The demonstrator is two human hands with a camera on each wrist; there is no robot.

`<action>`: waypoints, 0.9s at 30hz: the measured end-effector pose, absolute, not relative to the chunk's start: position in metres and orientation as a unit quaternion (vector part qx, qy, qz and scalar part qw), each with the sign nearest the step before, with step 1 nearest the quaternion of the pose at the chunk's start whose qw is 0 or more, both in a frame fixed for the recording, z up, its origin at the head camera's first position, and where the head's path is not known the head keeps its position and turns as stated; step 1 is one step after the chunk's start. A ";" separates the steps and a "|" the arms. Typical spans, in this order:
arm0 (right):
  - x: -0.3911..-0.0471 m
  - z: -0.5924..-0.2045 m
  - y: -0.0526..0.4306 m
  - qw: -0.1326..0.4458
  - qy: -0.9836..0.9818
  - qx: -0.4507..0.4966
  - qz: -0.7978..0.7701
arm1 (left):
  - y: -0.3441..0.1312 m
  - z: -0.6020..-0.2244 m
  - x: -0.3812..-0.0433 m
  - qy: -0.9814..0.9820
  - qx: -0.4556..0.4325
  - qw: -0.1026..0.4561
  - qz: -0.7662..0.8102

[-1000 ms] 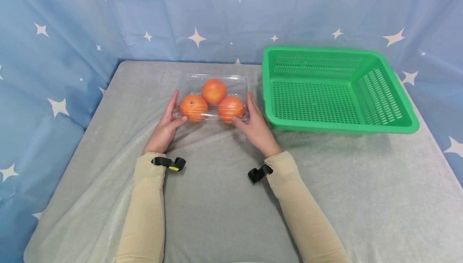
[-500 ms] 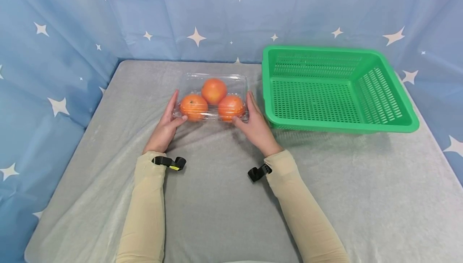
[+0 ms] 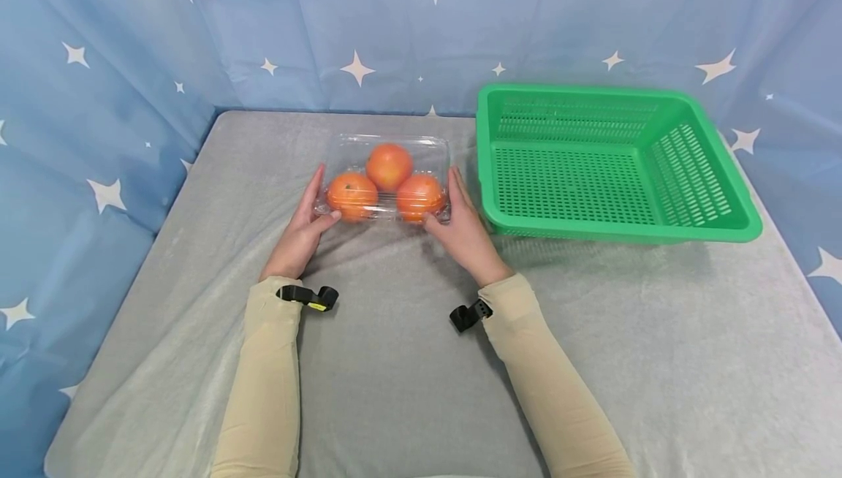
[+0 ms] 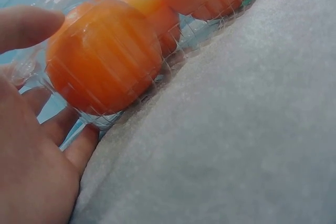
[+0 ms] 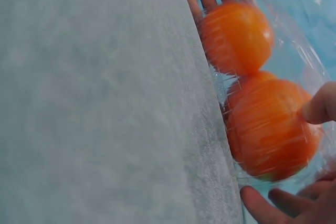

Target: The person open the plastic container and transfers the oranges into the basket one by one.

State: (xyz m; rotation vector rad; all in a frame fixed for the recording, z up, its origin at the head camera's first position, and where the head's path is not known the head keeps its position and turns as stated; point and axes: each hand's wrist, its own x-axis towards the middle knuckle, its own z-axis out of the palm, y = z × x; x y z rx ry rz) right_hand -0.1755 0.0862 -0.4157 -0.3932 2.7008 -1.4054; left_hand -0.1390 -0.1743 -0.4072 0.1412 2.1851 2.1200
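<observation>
A clear plastic clamshell box rests on the grey cloth in the head view, with three oranges inside. One orange lies at the back; a front left orange and a front right orange sit before it. My left hand grips the box's left end, thumb over the front corner, fingers along the side and lower edge. At the opposite end my right hand holds it likewise, thumb by the front right orange. In the right wrist view, the right thumb overlaps the nearer orange.
A green plastic basket with slotted walls stands on the right, close beside my right hand. Grey cloth covers the table. Blue star-patterned curtains border its back and sides.
</observation>
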 end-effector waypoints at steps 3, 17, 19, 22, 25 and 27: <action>-0.176 -0.416 0.086 0.035 0.880 -0.129 -0.456 | -0.174 -0.407 -0.139 0.721 0.043 0.046 0.690; -0.176 -0.415 0.084 0.031 0.875 -0.124 -0.467 | -0.174 -0.406 -0.141 0.727 0.043 0.045 0.684; -0.175 -0.415 0.084 0.032 0.874 -0.122 -0.469 | -0.174 -0.407 -0.140 0.729 0.042 0.044 0.681; -0.174 -0.415 0.083 0.037 0.873 -0.120 -0.471 | -0.175 -0.407 -0.139 0.733 0.041 0.045 0.678; -0.174 -0.416 0.083 0.038 0.872 -0.119 -0.474 | -0.175 -0.408 -0.139 0.734 0.039 0.046 0.676; -0.174 -0.416 0.082 0.037 0.871 -0.118 -0.476 | -0.175 -0.409 -0.139 0.733 0.039 0.046 0.677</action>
